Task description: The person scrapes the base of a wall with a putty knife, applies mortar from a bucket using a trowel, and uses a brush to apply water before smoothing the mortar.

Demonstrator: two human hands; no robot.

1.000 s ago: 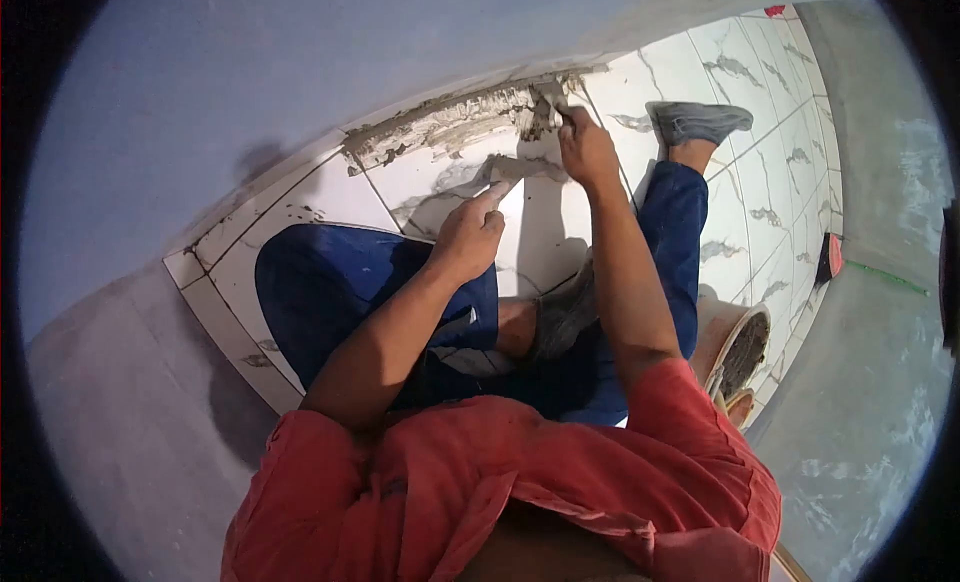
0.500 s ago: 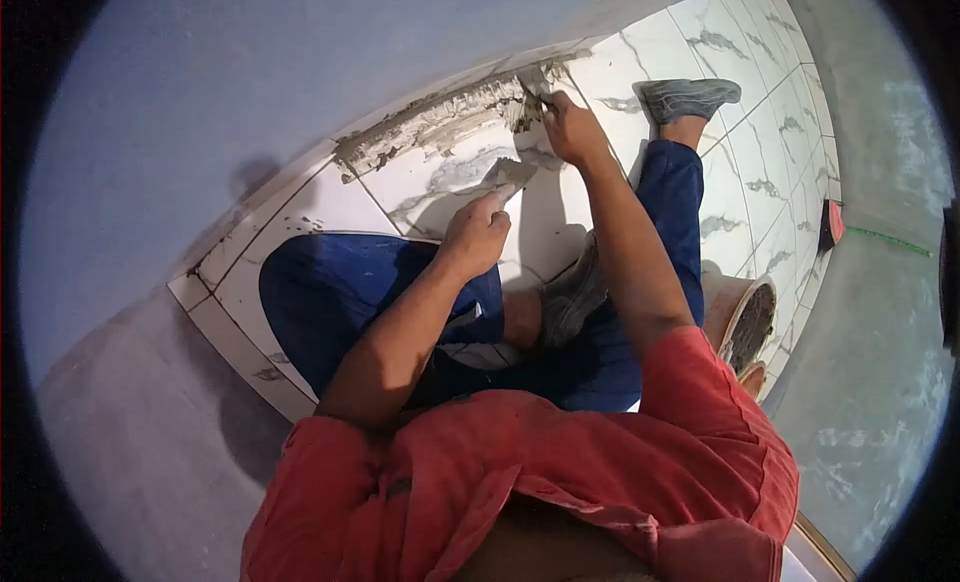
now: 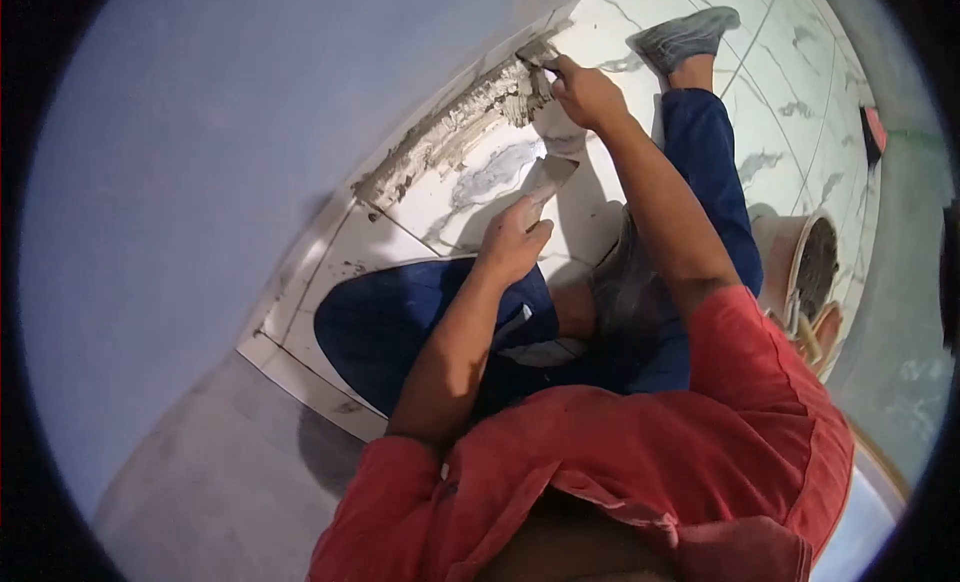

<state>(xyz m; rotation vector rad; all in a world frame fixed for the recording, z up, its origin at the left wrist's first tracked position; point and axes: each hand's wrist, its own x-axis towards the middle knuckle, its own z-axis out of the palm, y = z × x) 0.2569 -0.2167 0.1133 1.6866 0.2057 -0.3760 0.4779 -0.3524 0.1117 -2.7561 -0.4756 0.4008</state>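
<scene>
My left hand (image 3: 515, 242) is closed round a putty knife (image 3: 553, 174), its wide flat blade held over the marbled white tile (image 3: 490, 172). Farther off, my right hand (image 3: 592, 94) grips a small trowel (image 3: 540, 58); its blade lies at the far end of a rough strip of grey mortar (image 3: 450, 132). That strip runs along the foot of the wall, with ragged edges spread onto the tile. My right fingers hide most of the trowel's handle.
A bucket (image 3: 790, 252) with dark contents lies or leans to the right of my leg. The blue-grey wall (image 3: 250, 102) rises on the left. My shoe (image 3: 685, 40) rests on tiles at the far right. A red and black object (image 3: 873, 135) sits farther right.
The view has shifted, so my body and the floor appear farther right. Both hands keep their tools, and the trowel stays at the far end of the mortar strip.
</scene>
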